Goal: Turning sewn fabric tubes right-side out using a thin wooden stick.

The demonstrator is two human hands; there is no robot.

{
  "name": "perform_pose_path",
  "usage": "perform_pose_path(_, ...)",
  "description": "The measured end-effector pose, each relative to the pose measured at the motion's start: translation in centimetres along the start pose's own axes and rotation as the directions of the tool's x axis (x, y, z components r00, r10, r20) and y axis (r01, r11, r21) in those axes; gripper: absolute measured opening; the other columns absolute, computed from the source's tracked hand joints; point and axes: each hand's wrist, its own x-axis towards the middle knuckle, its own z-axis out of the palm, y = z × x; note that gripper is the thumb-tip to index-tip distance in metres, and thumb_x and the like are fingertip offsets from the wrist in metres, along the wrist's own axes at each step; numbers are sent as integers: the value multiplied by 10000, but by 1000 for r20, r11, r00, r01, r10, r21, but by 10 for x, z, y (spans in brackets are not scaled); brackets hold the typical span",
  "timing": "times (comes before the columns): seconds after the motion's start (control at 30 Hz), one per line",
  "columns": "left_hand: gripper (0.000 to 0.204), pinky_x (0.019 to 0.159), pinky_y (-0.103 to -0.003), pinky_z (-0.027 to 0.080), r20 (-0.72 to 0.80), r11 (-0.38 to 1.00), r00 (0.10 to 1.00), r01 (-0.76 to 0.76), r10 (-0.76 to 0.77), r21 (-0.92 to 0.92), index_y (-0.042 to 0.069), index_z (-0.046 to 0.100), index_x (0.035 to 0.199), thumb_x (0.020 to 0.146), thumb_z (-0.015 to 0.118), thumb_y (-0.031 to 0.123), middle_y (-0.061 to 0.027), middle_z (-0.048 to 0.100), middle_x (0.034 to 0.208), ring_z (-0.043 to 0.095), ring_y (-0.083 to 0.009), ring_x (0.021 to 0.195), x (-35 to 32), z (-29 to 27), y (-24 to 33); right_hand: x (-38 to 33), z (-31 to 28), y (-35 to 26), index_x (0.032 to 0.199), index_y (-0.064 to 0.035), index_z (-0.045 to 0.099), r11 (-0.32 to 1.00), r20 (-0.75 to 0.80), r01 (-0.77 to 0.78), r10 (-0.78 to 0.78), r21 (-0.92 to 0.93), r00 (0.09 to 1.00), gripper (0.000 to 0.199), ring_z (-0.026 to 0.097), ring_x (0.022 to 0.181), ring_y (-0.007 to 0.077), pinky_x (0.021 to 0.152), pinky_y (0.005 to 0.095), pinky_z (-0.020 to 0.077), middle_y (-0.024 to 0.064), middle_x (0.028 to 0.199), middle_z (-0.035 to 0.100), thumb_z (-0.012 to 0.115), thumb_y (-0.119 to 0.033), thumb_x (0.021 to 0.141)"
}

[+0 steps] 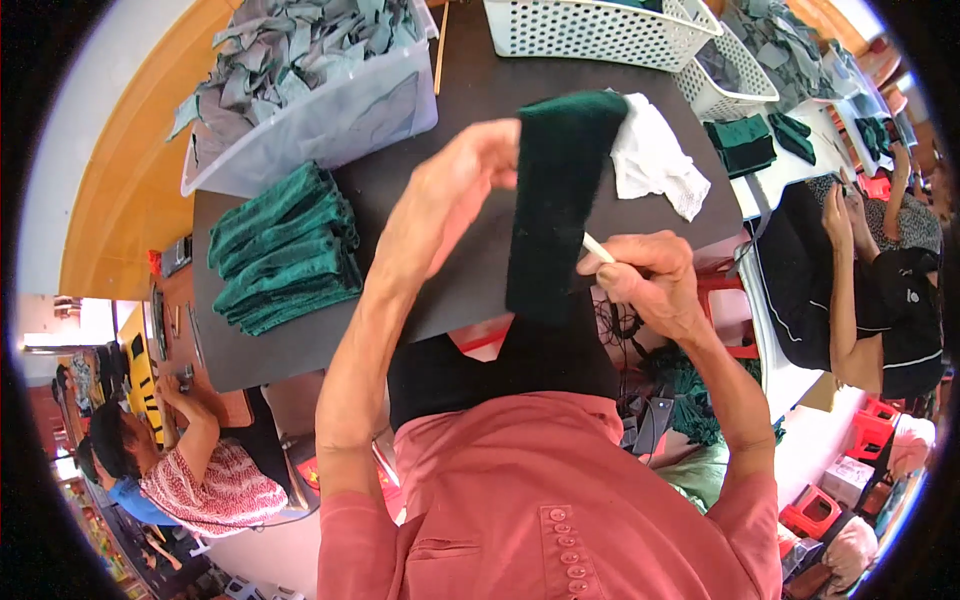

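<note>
My left hand (458, 185) is closed on the upper left edge of a dark green velvet strip (560, 200), its fingertips partly hidden behind the cloth. The strip hangs upright in front of me, above the table's near edge. In my right hand (655, 283), thumb and fingers pinch a short white stick (598, 247). The stick's upper end meets the strip's right edge; whether it goes into the cloth I cannot tell. To the left lies a stack of folded green velvet pieces (285, 250). A crumpled white cloth (655, 155) lies behind the strip, to the right.
A translucent bin (330, 135) heaped with grey-green scraps (290, 50) stands at the far left of the dark table (480, 90). White perforated baskets (600, 35) sit at the back. Other people work at left and right, and red stools (810, 510) stand at lower right.
</note>
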Motion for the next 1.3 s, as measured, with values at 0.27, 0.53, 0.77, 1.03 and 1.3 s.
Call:
perform_pose_path(0.27, 425, 851, -297, 438, 31, 998, 999, 18, -16, -55, -6, 561, 1104, 815, 647, 293, -62, 594, 1006, 558, -142, 932, -27, 16, -10, -3, 26, 2, 938, 42, 659, 979, -33, -161, 167, 127, 985, 200, 471, 580, 52, 512, 216, 385, -1, 665, 552, 606, -145, 888)
perform_pose_path(0.53, 505, 451, -362, 255, -153, 840, 988, 61, 27, 539, -22, 378, 636, 929, 518, 366, -76, 282, 539, 258, -143, 523, -38, 31, -12, 2, 39, 4, 914, 44, 647, 994, -190, -46, 26, -101, 981, 140, 487, 560, 88, 496, 240, 382, 55, 665, 578, 602, -80, 869)
perform_pose_path(0.77, 534, 453, -333, 291, -92, 766, 995, 85, -33, 637, -23, 412, 622, 935, 494, 403, -62, 288, 524, 306, -146, 501, -39, 24, -5, 12, 35, 12, 938, 26, 644, 968, -186, 107, -151, -228, 971, 143, 496, 539, 125, 479, 272, 385, 79, 647, 559, 651, -46, 815)
perform_pose_path(1.03, 489, 501, -296, 378, -182, 604, 849, 488, -496, 630, 12, 525, 734, 910, 515, 468, -16, 429, 587, 433, -131, 546, -38, 19, 17, 20, 15, 9, 960, -18, 663, 763, -120, 256, -398, -594, 909, 243, 526, 553, 171, 486, 285, 410, 81, 690, 560, 697, 12, 721)
perform_pose_path(1.3, 478, 550, -314, 388, -184, 743, 966, 258, -182, 618, -3, 549, 758, 901, 535, 453, -35, 522, 642, 433, -118, 617, -41, 17, 2, 20, 31, -5, 979, -6, 661, 946, -155, 40, -95, -321, 983, 198, 519, 567, 131, 513, 270, 414, 92, 672, 573, 668, -14, 782)
